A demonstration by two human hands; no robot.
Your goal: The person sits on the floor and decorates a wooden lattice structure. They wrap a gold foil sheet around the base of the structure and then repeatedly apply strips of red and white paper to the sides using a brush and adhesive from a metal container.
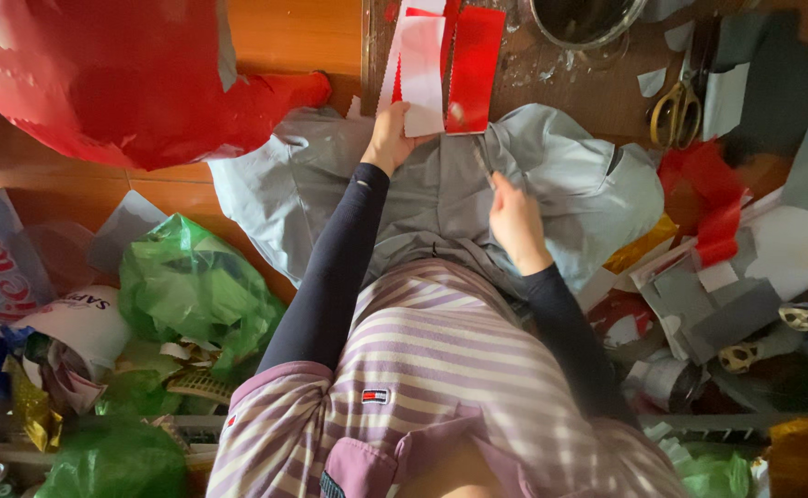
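Note:
My left hand (388, 136) presses on the lower edge of a strip of red and white paper (422, 74) that lies on a brown board. A shiny red strip (474, 66) lies right beside it. My right hand (516, 221) is closed around a thin dark tool (484, 164) that points toward the strips. Both hands rest over a grey cloth (570, 184) spread across my lap.
A big crumpled red sheet (118, 74) fills the top left. Gold-handled scissors (675, 109) lie at the upper right beside paper scraps. Green plastic bags (192, 286) and assorted litter sit on the left. Red ribbon (713, 203) and grey card pieces lie on the right.

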